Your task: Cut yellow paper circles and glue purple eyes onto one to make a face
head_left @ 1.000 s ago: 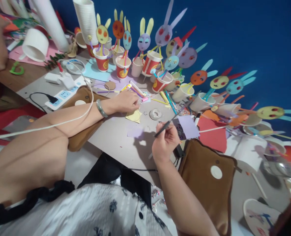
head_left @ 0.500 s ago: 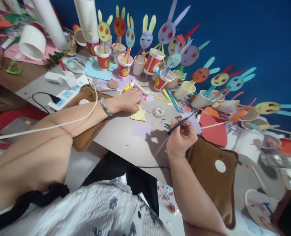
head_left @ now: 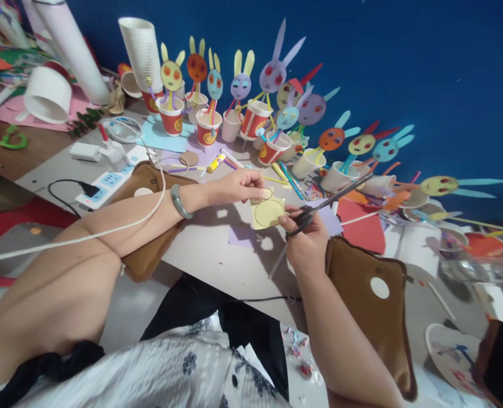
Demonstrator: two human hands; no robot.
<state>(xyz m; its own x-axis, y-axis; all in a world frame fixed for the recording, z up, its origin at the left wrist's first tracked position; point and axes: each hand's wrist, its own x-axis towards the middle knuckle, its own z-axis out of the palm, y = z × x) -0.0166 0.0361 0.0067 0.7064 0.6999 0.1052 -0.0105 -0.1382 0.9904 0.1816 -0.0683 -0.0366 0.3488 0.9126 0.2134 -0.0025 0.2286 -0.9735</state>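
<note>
Between thumb and fingers, my left hand [head_left: 245, 186] pinches a piece of yellow paper [head_left: 269, 214] by its upper left part. Rounded outlines are drawn on the paper, which is raised above the table. My right hand [head_left: 306, 235] is closed around a pair of dark scissors [head_left: 332, 201], whose blades point up and to the right, away from the paper. The right fingertips come close to the paper's right edge; whether they touch it I cannot tell. A small purple paper piece [head_left: 241, 235] lies on the table below the yellow one.
Paper cups [head_left: 208, 127] with rabbit-faced figures line the back by the blue wall. Brown cushion-like pouches [head_left: 372, 300] lie under or beside both forearms. A white cable [head_left: 119, 229] crosses my left arm near a power strip [head_left: 110, 180]. Red paper [head_left: 362, 224] lies at the right.
My left hand has lifted the yellow paper off the table and carried it right, towards my right hand. The scissors have turned in my right hand, so the blades now point up and right.
</note>
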